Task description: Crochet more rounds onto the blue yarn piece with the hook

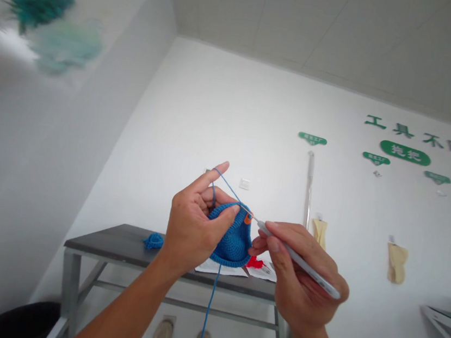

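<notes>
A blue crochet piece (235,244), hollow like a small bowl, is pinched at its rim by my left hand (196,223). Blue yarn (227,183) loops over that hand's raised index finger and runs taut down to the rim. My right hand (305,277) grips a crochet hook (300,260) with a pale grey handle, its metal tip at the rim near my left thumb. An orange stitch marker (248,219) sits on the rim close to the hook. From beneath the piece a strand of blue yarn (207,315) hangs toward the floor.
Behind my hands stands a dark-topped table (118,241) bearing a blue yarn bundle (153,241), paper sheets (221,269) and something red (255,262). A black bin (21,322) is at lower left. Gloves (397,262) and a pole (309,190) hang on the wall.
</notes>
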The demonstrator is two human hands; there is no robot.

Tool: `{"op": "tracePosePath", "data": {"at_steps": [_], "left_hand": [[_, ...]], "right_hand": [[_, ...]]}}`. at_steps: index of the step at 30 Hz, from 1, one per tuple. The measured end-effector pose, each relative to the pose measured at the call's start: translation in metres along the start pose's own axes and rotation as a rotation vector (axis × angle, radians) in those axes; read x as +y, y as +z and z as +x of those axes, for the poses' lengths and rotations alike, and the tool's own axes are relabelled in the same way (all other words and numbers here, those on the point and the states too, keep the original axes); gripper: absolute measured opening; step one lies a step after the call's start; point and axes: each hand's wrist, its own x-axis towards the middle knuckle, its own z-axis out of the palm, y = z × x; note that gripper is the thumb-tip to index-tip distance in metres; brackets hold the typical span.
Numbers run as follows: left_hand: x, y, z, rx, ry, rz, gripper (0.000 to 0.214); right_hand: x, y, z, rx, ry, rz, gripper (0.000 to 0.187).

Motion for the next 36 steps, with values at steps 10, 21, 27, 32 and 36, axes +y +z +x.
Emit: {"op": "tracePosePath", "data": {"at_steps": [10, 21, 27, 32, 36], "left_hand": [[-0.011, -0.005, 0.001, -0.011, -0.068, -0.008, 0.074], [-0.017, 0.010, 0.009, -0.043, -0.086, -0.045, 0.074], [-0.014, 0.022, 0.011, -0.108, -0.076, -0.022, 0.071], [-0.012, 0.021, 0.015, -0.135, -0.080, -0.060, 0.071], [-0.008, 0.012, 0.017, -0.119, -0.092, -0.068, 0.068]], "right_hand": [[0.007, 0.011, -0.011, 0.058, 0.130, -0.020, 0.036], [0.011, 0.012, -0.013, 0.215, 0.173, -0.011, 0.024], [0.015, 0.010, -0.013, 0.372, 0.162, -0.009, 0.013], [0.014, 0.012, -0.009, 0.374, 0.154, 0.023, 0.011], [0.012, 0.019, -0.006, 0.356, 0.145, 0.038, 0.011]]}}
